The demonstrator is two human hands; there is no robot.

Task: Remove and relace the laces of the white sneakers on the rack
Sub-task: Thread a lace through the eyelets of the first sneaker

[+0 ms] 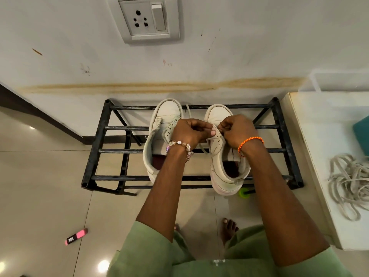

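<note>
Two white high-top sneakers stand side by side on a black metal rack (111,127), toes toward the wall. The left sneaker (165,116) has bare eyelets and an open tongue. Both hands work over the right sneaker (225,172). My left hand (191,132) pinches the eyelet flap near the toe. My right hand (237,129) is closed on a white lace (203,146) at the same spot; the lace runs across between the shoes. A loose lace (347,182) lies coiled on the white surface at the right.
A white cabinet top (311,136) borders the rack on the right, with a teal object (362,132) on it. A pink marker (76,236) lies on the tiled floor at the left. A green item (244,192) sits under the rack. A wall socket (146,20) is above.
</note>
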